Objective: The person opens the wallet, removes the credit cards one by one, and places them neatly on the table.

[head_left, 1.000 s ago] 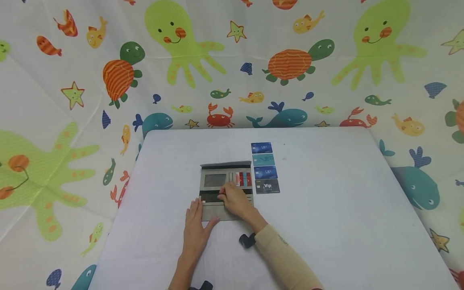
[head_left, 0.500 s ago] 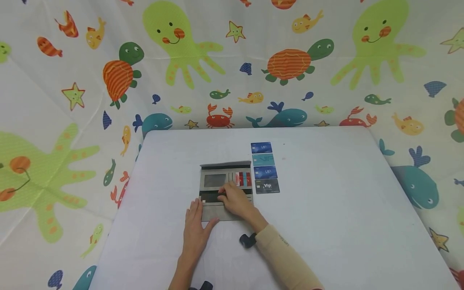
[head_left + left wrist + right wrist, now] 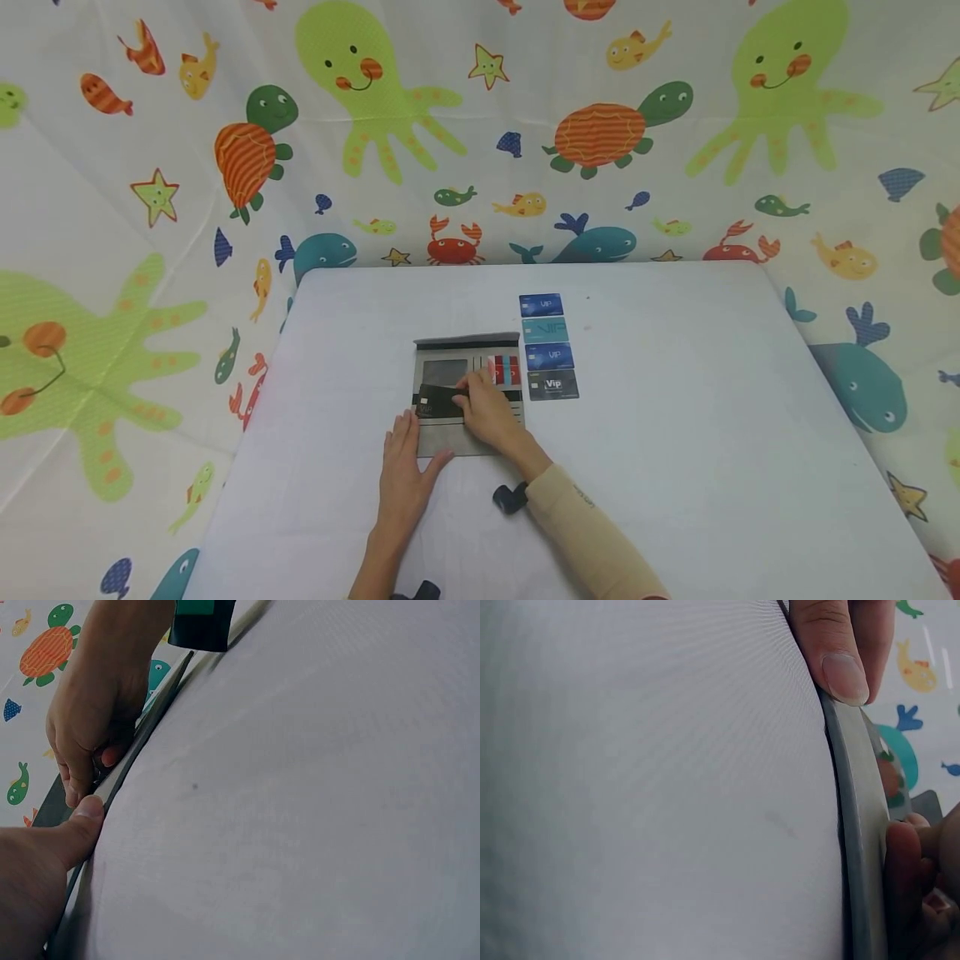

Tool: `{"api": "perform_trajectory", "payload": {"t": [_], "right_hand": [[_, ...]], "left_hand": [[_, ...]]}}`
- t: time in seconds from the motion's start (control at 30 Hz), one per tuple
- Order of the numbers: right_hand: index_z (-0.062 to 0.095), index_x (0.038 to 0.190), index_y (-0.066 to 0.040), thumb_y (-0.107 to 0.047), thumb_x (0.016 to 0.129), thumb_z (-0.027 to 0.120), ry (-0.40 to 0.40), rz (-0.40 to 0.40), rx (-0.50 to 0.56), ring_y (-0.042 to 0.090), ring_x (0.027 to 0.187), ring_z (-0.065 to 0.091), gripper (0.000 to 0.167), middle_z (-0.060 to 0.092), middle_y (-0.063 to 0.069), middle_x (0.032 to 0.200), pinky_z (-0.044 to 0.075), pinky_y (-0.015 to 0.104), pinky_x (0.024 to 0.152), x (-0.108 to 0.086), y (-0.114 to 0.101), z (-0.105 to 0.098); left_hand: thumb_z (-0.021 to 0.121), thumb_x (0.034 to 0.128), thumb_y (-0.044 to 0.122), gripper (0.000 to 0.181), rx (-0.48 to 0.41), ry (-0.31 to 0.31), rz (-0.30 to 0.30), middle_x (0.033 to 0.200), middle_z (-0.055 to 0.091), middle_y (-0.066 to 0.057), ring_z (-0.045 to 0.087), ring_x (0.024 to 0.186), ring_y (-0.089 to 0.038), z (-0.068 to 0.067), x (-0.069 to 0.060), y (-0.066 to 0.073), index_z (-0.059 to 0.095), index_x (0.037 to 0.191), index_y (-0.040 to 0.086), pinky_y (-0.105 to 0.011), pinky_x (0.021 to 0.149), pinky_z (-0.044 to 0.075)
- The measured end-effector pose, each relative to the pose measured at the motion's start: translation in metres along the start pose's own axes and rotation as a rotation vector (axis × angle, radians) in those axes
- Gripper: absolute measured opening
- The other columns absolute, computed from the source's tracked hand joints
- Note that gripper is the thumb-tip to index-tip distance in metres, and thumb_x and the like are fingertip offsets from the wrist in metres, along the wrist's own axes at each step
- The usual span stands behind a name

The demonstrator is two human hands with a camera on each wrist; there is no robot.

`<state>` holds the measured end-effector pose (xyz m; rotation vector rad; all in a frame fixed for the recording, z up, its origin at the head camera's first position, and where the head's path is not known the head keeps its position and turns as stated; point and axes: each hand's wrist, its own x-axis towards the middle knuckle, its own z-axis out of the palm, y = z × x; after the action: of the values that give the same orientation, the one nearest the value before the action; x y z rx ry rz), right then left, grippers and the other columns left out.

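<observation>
A grey wallet (image 3: 442, 440) lies unfolded on the white table. At its middle slot, my right hand (image 3: 491, 412) pinches a black VIP card (image 3: 438, 404) with a small chip; part of the card shows above the slot edge. My left hand (image 3: 405, 467) rests with straight fingers on the wallet's left side, thumb on the near edge. In the left wrist view, the left thumb (image 3: 84, 825) presses the wallet's edge beside the curled right hand (image 3: 94, 712). The right wrist view shows the left thumb (image 3: 845, 675) on that edge too, the card hidden there.
Right of the wallet, cards lie in a column: a blue one (image 3: 542, 305), a teal one (image 3: 545, 330), another blue one (image 3: 550, 357) and a black one (image 3: 553, 385). A red card (image 3: 504, 370) sits in the wallet's upper right part. A sea-animal cloth hangs behind the table.
The black card has slid upward out of the slot, so its chip and VIP print now show. My right fingers moved slightly up with it. The left hand stayed still.
</observation>
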<state>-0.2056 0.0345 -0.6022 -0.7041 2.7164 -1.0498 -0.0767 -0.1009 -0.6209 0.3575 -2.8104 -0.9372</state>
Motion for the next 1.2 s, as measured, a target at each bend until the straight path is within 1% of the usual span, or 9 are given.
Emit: {"api": "perform_trajectory", "payload": {"t": [0.27,0.37,0.57,0.63,0.8,0.87,0.93,1.1,1.2], "right_hand": [[0.057,0.116,-0.007,-0.022,0.103,0.057,0.007,-0.019,0.018,0.024,0.094,0.066,0.020,0.055,0.011,0.117,0.059,0.040,0.089,-0.001,0.001,0.000],[0.057,0.117,-0.008,-0.023,0.103,0.057,0.006,-0.029,0.035,0.023,0.095,0.066,0.021,0.059,0.010,0.117,0.059,0.040,0.090,-0.001,0.002,-0.002],[0.057,0.126,-0.011,-0.024,0.095,0.067,-0.023,-0.038,0.086,0.015,0.088,0.063,0.035,0.068,0.006,0.111,0.056,0.031,0.077,-0.003,0.005,-0.005],[0.056,0.128,-0.011,-0.024,0.094,0.069,-0.033,-0.034,0.102,0.013,0.084,0.060,0.038,0.067,0.005,0.106,0.053,0.027,0.072,-0.003,0.006,-0.005],[0.055,0.132,-0.010,-0.024,0.096,0.068,-0.036,-0.004,0.119,0.011,0.080,0.054,0.041,0.060,0.001,0.096,0.046,0.022,0.068,-0.005,0.005,-0.007],[0.055,0.131,-0.010,-0.024,0.096,0.069,-0.028,0.002,0.127,0.011,0.080,0.053,0.041,0.059,0.000,0.095,0.045,0.022,0.068,-0.006,0.004,-0.008],[0.055,0.131,-0.011,-0.023,0.096,0.068,-0.010,0.001,0.142,0.011,0.079,0.052,0.040,0.059,0.001,0.095,0.046,0.022,0.067,-0.007,0.004,-0.007],[0.052,0.132,-0.010,-0.019,0.097,0.066,0.038,0.010,0.232,0.010,0.073,0.050,0.039,0.057,0.003,0.091,0.044,0.020,0.063,-0.008,0.008,-0.006],[0.054,0.128,-0.007,-0.020,0.099,0.064,0.051,0.022,0.270,0.009,0.074,0.049,0.033,0.057,0.004,0.091,0.043,0.019,0.063,-0.009,0.011,-0.006]], "left_hand": [[0.077,0.0853,0.043,0.089,-0.014,0.024,0.010,0.161,0.035,-0.020,0.028,0.152,-0.038,0.000,-0.001,0.001,0.039,0.151,-0.003,-0.053,0.126,0.020],[0.077,0.0848,0.042,0.089,-0.016,0.022,0.009,0.162,0.034,-0.019,0.026,0.153,-0.037,0.001,-0.001,0.001,0.039,0.151,-0.003,-0.053,0.126,0.020],[0.077,0.0850,0.042,0.088,-0.004,0.023,0.017,0.161,0.035,-0.020,0.027,0.152,-0.037,0.001,-0.001,-0.001,0.039,0.150,-0.004,-0.052,0.127,0.020],[0.077,0.0850,0.042,0.088,-0.004,0.027,0.019,0.161,0.035,-0.020,0.028,0.152,-0.037,0.001,-0.001,-0.001,0.040,0.150,-0.004,-0.051,0.127,0.020],[0.077,0.0855,0.043,0.089,-0.008,0.009,0.014,0.162,0.033,-0.019,0.025,0.154,-0.036,0.001,0.000,-0.001,0.038,0.151,-0.004,-0.051,0.128,0.017],[0.077,0.0854,0.043,0.090,-0.010,0.008,0.015,0.162,0.032,-0.019,0.025,0.154,-0.037,0.001,0.000,-0.001,0.037,0.152,-0.003,-0.051,0.128,0.017],[0.077,0.0849,0.042,0.090,-0.013,0.023,0.022,0.161,0.034,-0.020,0.027,0.153,-0.037,0.001,0.000,-0.001,0.038,0.152,-0.003,-0.051,0.127,0.018],[0.079,0.0833,0.040,0.089,-0.010,0.071,0.052,0.158,0.039,-0.022,0.031,0.150,-0.040,0.004,-0.001,-0.001,0.040,0.151,-0.003,-0.052,0.126,0.021],[0.079,0.0831,0.041,0.090,-0.005,0.079,0.059,0.159,0.038,-0.022,0.031,0.150,-0.040,0.004,-0.001,-0.001,0.039,0.151,-0.003,-0.052,0.125,0.021]]}}
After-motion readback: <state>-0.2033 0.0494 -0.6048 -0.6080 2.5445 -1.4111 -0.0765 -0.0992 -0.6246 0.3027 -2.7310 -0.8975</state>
